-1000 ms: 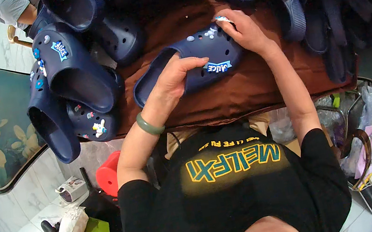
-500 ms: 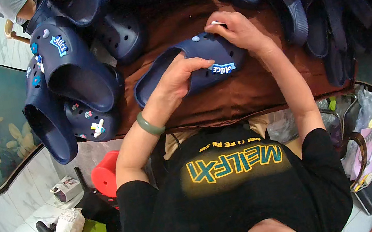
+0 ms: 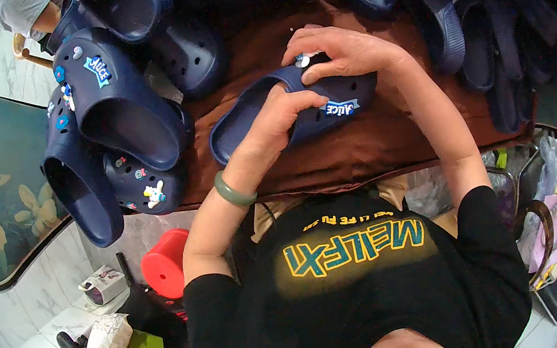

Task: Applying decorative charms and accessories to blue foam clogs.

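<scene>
Our left hand [image 3: 277, 119] grips the navy clog [image 3: 309, 125], thumb on top; our right hand [image 3: 346, 52] arches half-curled around a white charm [image 3: 304, 61], whether pinching we cannot tell. The clog points toe-rightward beneath both hands, on brown cloth [image 3: 424, 116].

The light is uneven: the bare right hand [image 3: 346, 52] and bare left hand [image 3: 276, 115] show clearly, while the heaped dark navy foam clogs [image 3: 515, 1] at upper right sink into near-black, their outlines merging. Faint sheen marks a rounded navy foam clog [image 3: 189, 60] at upper left. Soft shadows fill the creases of the reddish-brown cloth [image 3: 278, 174]. Pale, grey-veined marble-patterned tiles [image 3: 38, 280] look bright; glare bleaches the upper-left rim. Blue fringing edges the left side, fisheye curvature bends the margins, and black vignetting swallows the corners.
</scene>
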`<control>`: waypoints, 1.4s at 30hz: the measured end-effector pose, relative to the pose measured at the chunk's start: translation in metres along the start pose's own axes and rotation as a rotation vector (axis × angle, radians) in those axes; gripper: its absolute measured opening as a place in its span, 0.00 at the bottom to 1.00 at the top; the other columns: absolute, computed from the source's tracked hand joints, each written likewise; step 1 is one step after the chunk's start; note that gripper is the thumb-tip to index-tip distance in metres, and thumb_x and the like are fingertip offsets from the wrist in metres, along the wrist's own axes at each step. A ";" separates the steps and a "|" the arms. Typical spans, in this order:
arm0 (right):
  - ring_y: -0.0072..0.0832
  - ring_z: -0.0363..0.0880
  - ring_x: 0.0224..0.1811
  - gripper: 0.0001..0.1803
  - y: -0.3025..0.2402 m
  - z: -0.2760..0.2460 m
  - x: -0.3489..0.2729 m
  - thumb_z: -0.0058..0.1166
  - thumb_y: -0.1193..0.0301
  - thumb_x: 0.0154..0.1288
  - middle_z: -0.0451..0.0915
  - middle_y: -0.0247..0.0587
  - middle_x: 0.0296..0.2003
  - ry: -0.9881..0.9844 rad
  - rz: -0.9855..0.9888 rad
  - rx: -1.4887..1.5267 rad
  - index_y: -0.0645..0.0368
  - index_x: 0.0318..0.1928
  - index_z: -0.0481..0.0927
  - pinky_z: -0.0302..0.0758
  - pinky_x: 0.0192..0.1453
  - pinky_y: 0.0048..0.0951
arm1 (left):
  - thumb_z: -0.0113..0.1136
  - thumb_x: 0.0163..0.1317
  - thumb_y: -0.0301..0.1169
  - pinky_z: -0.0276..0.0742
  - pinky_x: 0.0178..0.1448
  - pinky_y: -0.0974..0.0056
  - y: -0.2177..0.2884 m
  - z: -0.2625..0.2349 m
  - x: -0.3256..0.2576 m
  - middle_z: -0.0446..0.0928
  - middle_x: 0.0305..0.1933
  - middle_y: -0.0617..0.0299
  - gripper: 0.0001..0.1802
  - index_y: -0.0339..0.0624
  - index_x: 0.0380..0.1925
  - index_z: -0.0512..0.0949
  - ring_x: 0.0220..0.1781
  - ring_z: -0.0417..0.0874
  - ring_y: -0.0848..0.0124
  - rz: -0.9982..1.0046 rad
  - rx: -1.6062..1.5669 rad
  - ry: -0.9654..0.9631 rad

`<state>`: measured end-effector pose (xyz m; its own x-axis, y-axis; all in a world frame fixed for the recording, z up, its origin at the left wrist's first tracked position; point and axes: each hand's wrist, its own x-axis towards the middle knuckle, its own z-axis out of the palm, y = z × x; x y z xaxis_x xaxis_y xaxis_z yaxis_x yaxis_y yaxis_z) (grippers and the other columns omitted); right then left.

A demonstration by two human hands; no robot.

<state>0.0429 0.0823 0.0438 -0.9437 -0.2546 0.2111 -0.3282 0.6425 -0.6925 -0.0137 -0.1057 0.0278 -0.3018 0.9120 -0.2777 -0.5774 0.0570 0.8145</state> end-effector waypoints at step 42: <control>0.44 0.76 0.34 0.08 -0.003 0.053 0.000 0.55 0.72 0.58 0.77 0.46 0.28 0.568 0.067 -0.466 0.64 0.26 0.77 0.74 0.41 0.40 | 0.59 0.50 0.23 0.75 0.45 0.70 -0.003 0.005 0.000 0.80 0.35 0.64 0.12 0.38 0.37 0.78 0.36 0.80 0.74 -0.009 0.213 0.205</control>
<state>0.0465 0.0423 0.0096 -0.7967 0.1280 0.5907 -0.1331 0.9162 -0.3781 -0.0084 -0.1042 0.0284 -0.4567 0.8113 -0.3649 -0.4154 0.1683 0.8939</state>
